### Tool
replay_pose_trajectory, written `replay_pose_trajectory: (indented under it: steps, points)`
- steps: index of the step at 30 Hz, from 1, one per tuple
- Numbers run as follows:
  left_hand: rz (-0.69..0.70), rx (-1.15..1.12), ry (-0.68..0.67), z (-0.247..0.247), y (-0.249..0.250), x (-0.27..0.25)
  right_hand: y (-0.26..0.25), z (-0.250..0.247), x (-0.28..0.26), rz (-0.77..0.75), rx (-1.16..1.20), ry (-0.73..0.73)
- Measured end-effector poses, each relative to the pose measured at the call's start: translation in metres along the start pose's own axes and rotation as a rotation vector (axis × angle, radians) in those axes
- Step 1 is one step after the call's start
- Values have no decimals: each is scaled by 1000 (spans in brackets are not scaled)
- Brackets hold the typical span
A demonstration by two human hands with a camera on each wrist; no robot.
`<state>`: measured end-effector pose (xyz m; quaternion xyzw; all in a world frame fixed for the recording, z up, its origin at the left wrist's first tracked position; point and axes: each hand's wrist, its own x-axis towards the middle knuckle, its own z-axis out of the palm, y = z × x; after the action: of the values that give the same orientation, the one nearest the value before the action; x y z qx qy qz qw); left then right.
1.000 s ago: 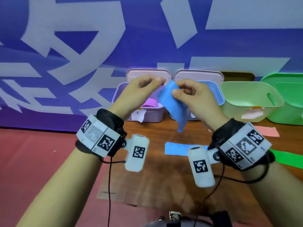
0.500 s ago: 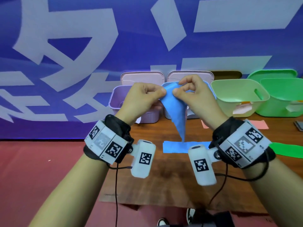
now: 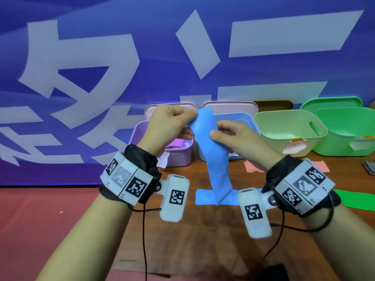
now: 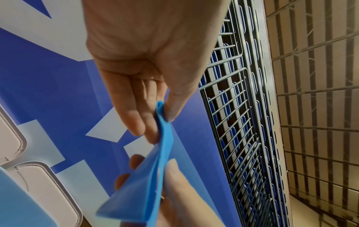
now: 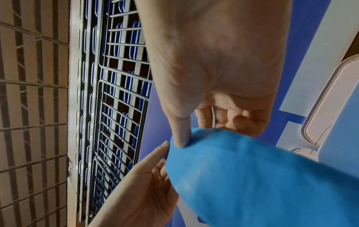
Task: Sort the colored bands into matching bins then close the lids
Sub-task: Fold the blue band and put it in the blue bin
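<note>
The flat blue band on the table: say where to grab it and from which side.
Take the flat blue band at its bare left end, coming from above with a thumb-and-finger pinch. It lies flat on the wooden table, so an edge must be lifted; its right part is hidden behind the wrist camera.

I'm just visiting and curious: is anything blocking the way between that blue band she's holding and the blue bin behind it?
Nothing visible does. Both hands, left and right, pinch the blue band in the air right in front of the blue bin. The bin's lid stands open behind it, so the opening looks free.
</note>
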<state>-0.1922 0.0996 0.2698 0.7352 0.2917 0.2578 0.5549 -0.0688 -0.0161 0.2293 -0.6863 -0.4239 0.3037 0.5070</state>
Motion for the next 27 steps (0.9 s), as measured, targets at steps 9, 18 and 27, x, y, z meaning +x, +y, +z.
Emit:
replay_pose_trajectory:
  steps: [9,18,27]
  points:
    - [34,22,68,15,7,8,3,-19,6,48,13,-101]
    - [-45,-112,122,23,5,26,2,-34,16,74,32,-128]
    - [-130,-217,181,24,-4,44,1,-41,26,10,-14,-41]
